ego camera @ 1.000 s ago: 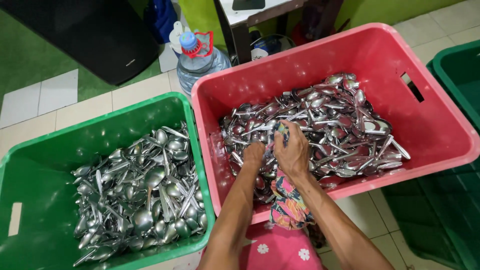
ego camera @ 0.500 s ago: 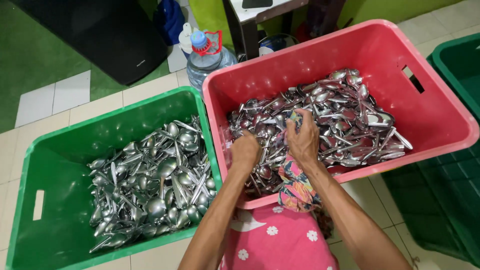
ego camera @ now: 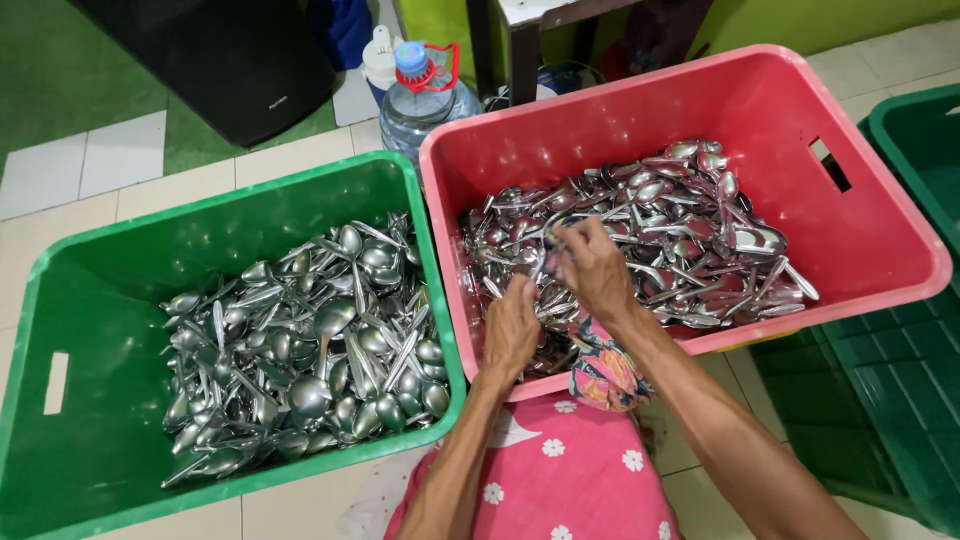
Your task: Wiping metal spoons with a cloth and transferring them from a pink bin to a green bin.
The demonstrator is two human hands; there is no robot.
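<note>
A: Where are the hands sitting?

B: Both are working inside the red crate (ego camera: 880,225), over its spoons (ego camera: 690,235). The right hand (ego camera: 592,268) is gripping a patterned cloth (ego camera: 603,368) that is trailing over the near rim. The left hand (ego camera: 512,328) is curling down into the pile; what it is clasping I cannot tell.

A: Surroundings?

B: A green crate (ego camera: 95,300) is touching the red one's left wall. A clear water bottle (ego camera: 425,95) with a blue cap is standing behind both. The red crate's far right corner is lying bare.
</note>
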